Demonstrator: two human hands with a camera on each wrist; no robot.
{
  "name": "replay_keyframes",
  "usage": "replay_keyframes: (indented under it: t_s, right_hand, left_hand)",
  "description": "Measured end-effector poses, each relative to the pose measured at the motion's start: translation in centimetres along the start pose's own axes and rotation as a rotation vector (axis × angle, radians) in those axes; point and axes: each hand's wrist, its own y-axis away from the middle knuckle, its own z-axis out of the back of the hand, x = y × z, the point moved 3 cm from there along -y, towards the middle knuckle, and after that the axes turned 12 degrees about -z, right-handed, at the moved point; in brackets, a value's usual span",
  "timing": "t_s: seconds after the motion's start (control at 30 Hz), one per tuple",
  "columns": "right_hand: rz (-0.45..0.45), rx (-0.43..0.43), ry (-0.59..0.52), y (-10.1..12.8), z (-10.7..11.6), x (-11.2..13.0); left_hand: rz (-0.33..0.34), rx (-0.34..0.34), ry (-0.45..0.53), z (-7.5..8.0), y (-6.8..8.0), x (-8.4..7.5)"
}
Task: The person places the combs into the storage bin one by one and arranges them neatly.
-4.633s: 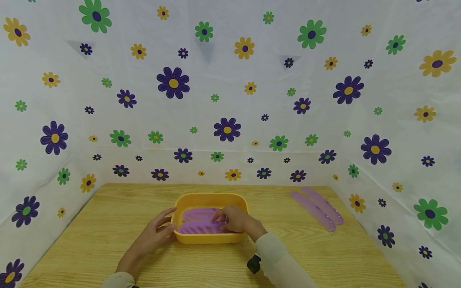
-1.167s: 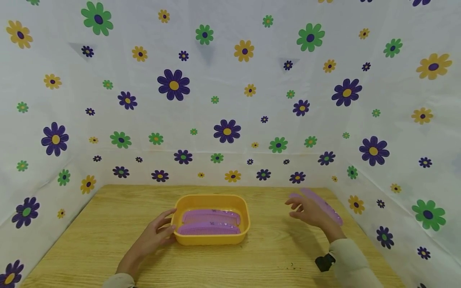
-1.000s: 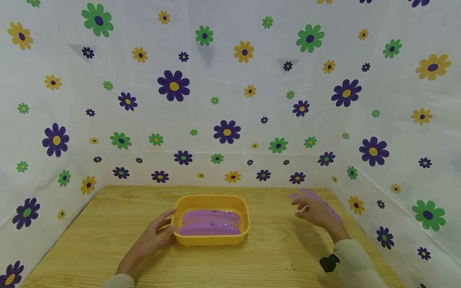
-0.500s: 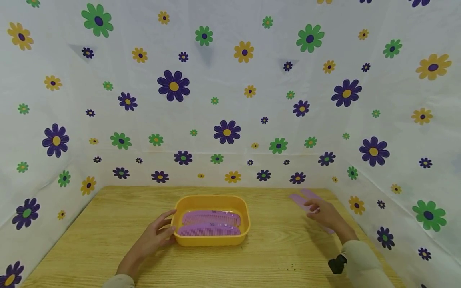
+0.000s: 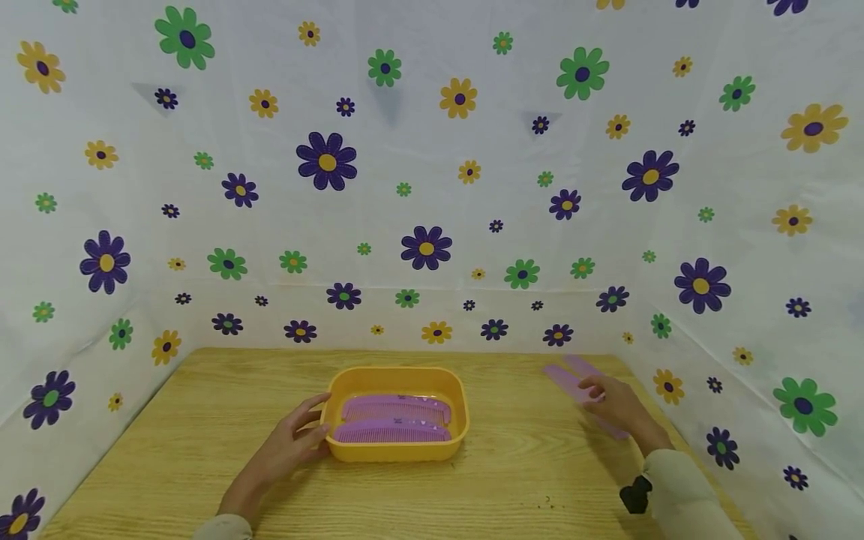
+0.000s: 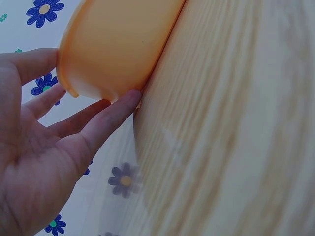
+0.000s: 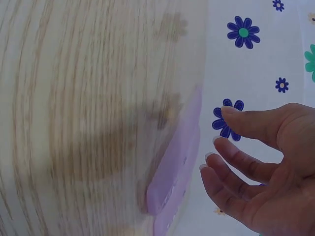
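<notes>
Purple plastic combs [image 5: 574, 384], two long flat strips with rounded ends, lie side by side at the far right of the desk [image 5: 202, 420], angled toward its corner. The right hand [image 5: 617, 405] hovers over their near halves, grip open with fingers relaxed; the right wrist view shows the fingertips [image 7: 216, 141] just clear of one comb. Half a second earlier this hand lay slightly farther left; it has since edged right along the combs. Left of it, well apart, stands a smooth orange rectangular basin [image 5: 398, 448] with rounded corners, holding two more toothed purple combs [image 5: 394, 420]. The left hand [image 5: 290, 442], unmoved, rests open, straight fingers touching the basin's left wall. The desk is pale grained wood, walled by flower-printed white sheeting [image 5: 432, 187].
</notes>
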Motion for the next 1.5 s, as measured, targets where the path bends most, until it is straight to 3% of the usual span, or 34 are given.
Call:
replay_keyframes:
  t_s: [0.53, 1.03, 1.5]
  right_hand:
    - [-0.080, -0.003, 0.006, -0.8, -0.4, -3.5]
    - [-0.171, 0.018, 0.075, -0.6, -0.7, -3.8]
    - [-0.162, -0.002, 0.092, -0.5, -1.0, -4.4]
  left_hand:
    - [-0.005, 0.008, 0.006, 0.1, 0.0, 0.0]
    - [-0.017, 0.008, 0.017, 0.1, 0.0, 0.1]
    - [-0.013, 0.013, 0.018, 0.0, 0.1, -0.2]
